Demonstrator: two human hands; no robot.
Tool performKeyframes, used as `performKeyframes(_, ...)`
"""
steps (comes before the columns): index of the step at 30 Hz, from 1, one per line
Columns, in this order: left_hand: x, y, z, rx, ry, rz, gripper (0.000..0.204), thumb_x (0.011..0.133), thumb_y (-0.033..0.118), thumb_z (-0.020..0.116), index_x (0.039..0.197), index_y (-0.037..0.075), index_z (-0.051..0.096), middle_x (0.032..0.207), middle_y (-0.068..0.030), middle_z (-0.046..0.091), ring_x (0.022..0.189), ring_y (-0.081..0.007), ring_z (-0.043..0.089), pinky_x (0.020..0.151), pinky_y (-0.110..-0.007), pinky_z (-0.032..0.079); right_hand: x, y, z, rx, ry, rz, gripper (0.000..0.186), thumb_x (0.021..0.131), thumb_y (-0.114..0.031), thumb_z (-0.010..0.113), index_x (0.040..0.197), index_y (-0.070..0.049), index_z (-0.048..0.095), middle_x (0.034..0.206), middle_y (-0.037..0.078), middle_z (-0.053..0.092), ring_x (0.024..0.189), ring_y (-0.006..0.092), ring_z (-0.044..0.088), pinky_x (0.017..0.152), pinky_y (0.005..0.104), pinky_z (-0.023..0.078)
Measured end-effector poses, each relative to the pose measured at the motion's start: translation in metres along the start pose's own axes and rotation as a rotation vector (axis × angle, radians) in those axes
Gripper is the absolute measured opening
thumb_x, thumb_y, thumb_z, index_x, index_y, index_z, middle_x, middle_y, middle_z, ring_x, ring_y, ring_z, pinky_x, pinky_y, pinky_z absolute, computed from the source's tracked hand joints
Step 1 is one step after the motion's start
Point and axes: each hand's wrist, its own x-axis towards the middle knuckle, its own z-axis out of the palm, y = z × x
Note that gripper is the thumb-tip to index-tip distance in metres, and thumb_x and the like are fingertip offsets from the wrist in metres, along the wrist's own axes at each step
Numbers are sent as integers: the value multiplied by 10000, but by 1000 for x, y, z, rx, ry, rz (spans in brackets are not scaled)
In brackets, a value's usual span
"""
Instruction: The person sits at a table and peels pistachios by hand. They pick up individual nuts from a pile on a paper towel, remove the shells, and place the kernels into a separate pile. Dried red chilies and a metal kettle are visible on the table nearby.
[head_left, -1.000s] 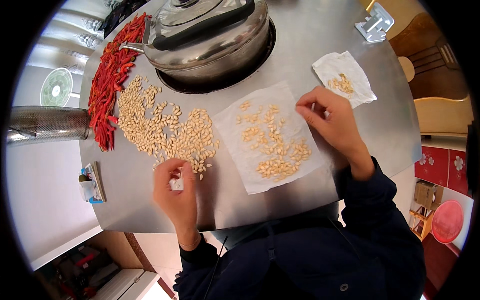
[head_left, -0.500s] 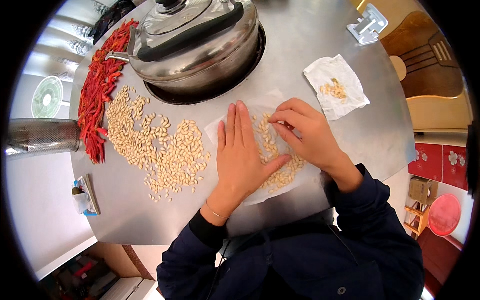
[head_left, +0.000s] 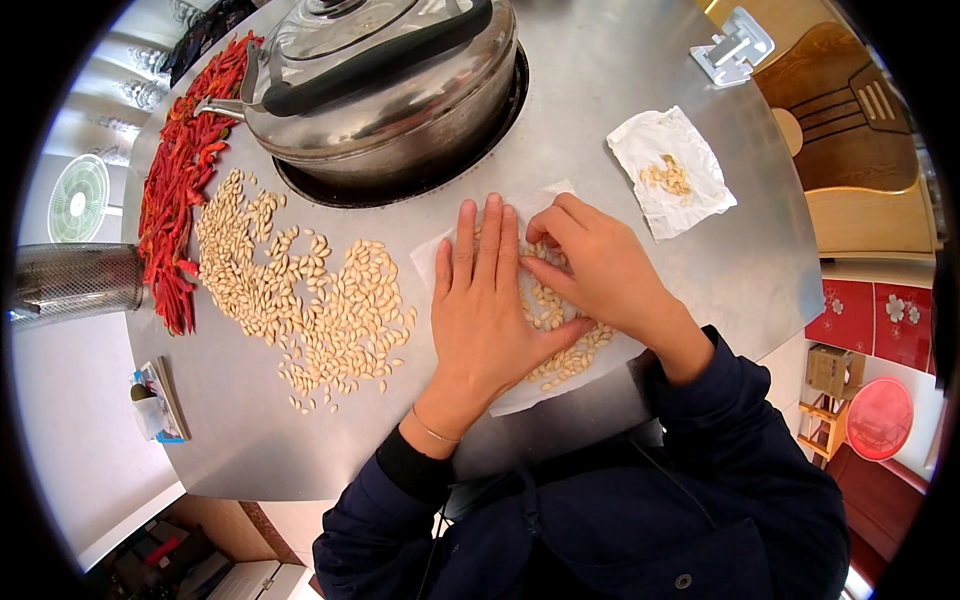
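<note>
My left hand [head_left: 480, 300] lies flat, fingers stretched, over a white paper sheet [head_left: 515, 398] scattered with pale seeds [head_left: 560, 362]. Beside it on the right, my right hand [head_left: 590, 275] has its fingers curled in a pinch over the same sheet, close to my left fingertips; what they hold, if anything, is hidden. A large pile of pale seeds [head_left: 345, 310] spreads to the left of the sheet. A small crumpled paper [head_left: 690, 210] with a few bits on it lies at the upper right.
A big steel kettle [head_left: 390, 130] sits in the table's central opening. Red chillies [head_left: 180, 190] line the left edge, beside a mesh cylinder [head_left: 75, 275]. A white metal holder [head_left: 730, 55] stands at the back right, near a wooden chair [head_left: 840, 120].
My left hand has moved from the seed pile rightward and opened flat on the sheet. My right hand has shifted left and inward, now next to the left.
</note>
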Motion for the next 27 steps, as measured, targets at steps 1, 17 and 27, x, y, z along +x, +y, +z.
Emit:
performKeyframes(1, 0, 0, 0, -1, -1, 2, 1101, 599, 583, 769, 1411, -35, 357, 1511, -164, 308, 1440, -303, 209, 1136, -460, 162, 0, 0, -1, 21, -6, 0, 198, 760, -77, 718, 886, -36, 571, 892, 95, 538, 736, 267, 606, 647, 340, 499)
performKeyframes(17, 3, -8, -2, -6, -45, 113, 1173, 561, 672, 742, 1430, -9, 348, 1507, -138, 332, 1427, -256, 260, 1130, -406, 237, -4, 2, -6, 19, -42, 13, 161, 777, -94, 647, 882, -6, 565, 856, 141, 534, 769, 330, 578, 678, 400, 485)
performKeyframes(27, 2, -7, -3, -143, -10, 64, 1377, 447, 595, 837, 1462, -56, 173, 1494, -187, 322, 1405, -302, 290, 1119, -421, 261, -6, -8, -4, 12, -24, -75, 270, 732, -74, 718, 955, -27, 573, 916, 109, 551, 790, 300, 603, 691, 352, 501)
